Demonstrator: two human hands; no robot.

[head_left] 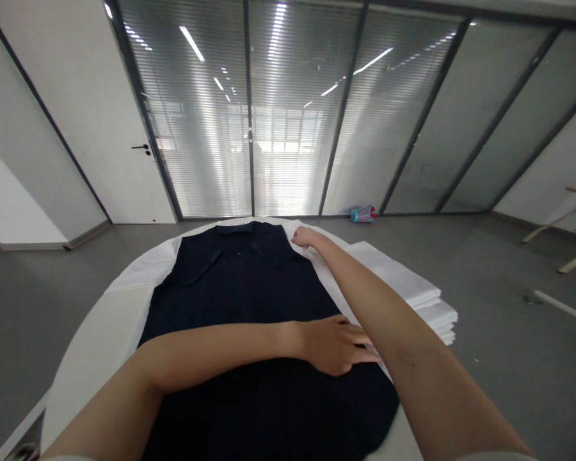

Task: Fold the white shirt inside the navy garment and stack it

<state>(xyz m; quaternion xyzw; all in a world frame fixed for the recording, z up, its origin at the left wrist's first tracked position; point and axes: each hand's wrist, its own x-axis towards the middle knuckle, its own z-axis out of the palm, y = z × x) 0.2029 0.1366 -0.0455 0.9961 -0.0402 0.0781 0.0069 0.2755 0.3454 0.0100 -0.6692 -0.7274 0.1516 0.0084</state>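
Observation:
A dark navy short-sleeved shirt (pixel 240 288) lies flat and face up, its collar at the far end and a flap pocket on its chest. A white cloth (pixel 146 269) spreads beneath it. My left hand (pixel 336 344) lies flat on the middle of the shirt, fingers pointing right, holding nothing. My right arm crosses above it. My right hand (pixel 305 237) rests at the far shoulder of the shirt, on the edge between navy and white, its fingers curled out of sight. A stack of folded white cloths (pixel 403 282) sits just right of my right forearm.
The shirt lies on a round white table (pixel 89 358) with grey floor around it. Beyond stand a glass wall with blinds and a white door (pixel 96 115). A small colourful object (pixel 363 214) sits on the floor by the glass; pale wooden legs (pixel 564 224) stand at right.

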